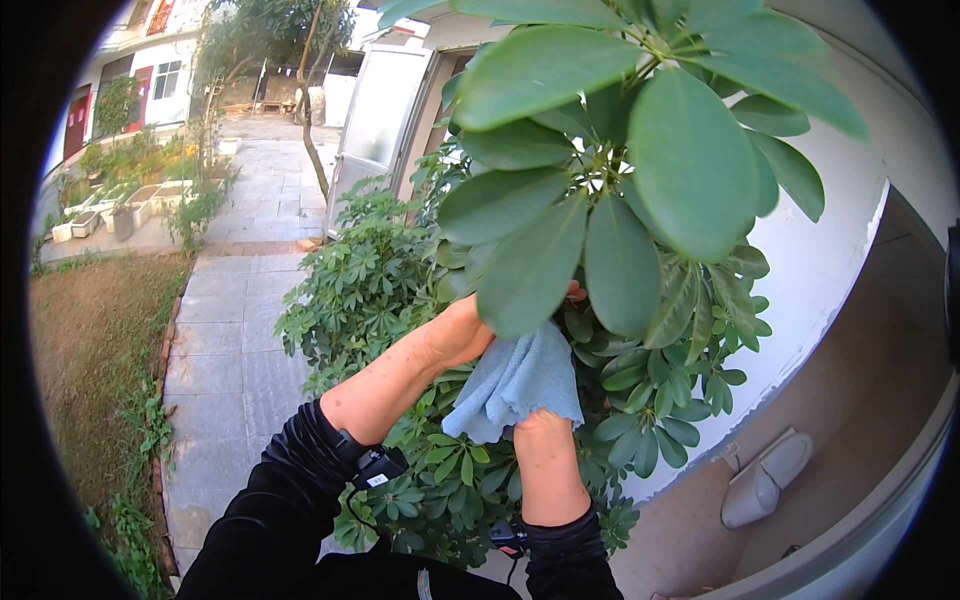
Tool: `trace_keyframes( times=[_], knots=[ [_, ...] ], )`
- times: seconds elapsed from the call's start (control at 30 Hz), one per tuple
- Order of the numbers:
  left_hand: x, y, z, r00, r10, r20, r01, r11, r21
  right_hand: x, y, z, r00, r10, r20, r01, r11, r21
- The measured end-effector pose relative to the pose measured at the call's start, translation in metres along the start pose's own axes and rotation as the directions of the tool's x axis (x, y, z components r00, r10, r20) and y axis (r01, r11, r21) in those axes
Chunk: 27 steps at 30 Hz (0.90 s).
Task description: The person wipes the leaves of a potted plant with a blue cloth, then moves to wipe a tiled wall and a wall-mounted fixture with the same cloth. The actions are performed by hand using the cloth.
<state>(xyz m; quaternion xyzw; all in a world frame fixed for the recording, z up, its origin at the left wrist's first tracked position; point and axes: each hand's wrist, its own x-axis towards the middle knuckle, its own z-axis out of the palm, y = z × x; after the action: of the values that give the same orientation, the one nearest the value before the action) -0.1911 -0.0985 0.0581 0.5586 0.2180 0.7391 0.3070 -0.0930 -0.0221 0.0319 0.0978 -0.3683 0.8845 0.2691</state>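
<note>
A light blue cloth [525, 382] drapes over my right hand [541, 421], which grips it from below; most of that hand is hidden under the fabric. My left hand [466, 330] reaches in behind a broad green leaf [534, 270] of an umbrella plant. That leaf covers its fingers, so their grip cannot be made out. A few fingertips [576, 291] peek out between two leaves, and whose hand they belong to is unclear. The cloth's upper edge lies right under the leaf tips. Larger leaves [694, 165] hang close to the camera above both hands.
Dense lower foliage [367, 277] surrounds my forearms. On the right stands a white wall [810, 300], with a toilet [765, 480] inside a doorway. Paving slabs [217, 360] run along the left beside bare soil [105, 330]. Farther off are an open door [375, 112] and planter boxes [142, 196].
</note>
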Motion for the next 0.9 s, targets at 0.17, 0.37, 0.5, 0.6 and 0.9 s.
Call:
trace_keyframes(
  times=[0.17, 0.37, 0.5, 0.6, 0.9],
  knots=[
    [-0.001, 0.007, 0.006, 0.996, 0.002, 0.091, 0.006, 0.997, -0.08, -0.003, 0.002, 0.016, 0.998, -0.058, -0.024, 0.057, 0.998, -0.028],
    [-0.013, 0.002, -0.006, 0.996, -0.057, 0.071, 0.039, 0.974, 0.223, -0.007, -0.006, 0.027, 0.972, -0.148, -0.18, 0.139, 0.988, -0.064],
    [-0.011, 0.004, -0.005, 0.993, -0.089, 0.073, 0.069, 0.97, 0.234, -0.001, -0.005, 0.025, 0.964, -0.21, -0.164, 0.187, 0.972, -0.144],
    [-0.011, 0.008, 0.008, 0.995, -0.064, -0.074, 0.076, 0.983, 0.17, 0.006, -0.001, 0.017, 0.962, -0.229, -0.148, 0.221, 0.973, -0.07],
    [-0.002, 0.015, 0.009, 0.998, -0.036, 0.06, 0.026, 0.987, 0.159, -0.015, 0.003, -0.007, 0.892, -0.215, 0.398, 0.271, -0.452, -0.85]
  ],
)
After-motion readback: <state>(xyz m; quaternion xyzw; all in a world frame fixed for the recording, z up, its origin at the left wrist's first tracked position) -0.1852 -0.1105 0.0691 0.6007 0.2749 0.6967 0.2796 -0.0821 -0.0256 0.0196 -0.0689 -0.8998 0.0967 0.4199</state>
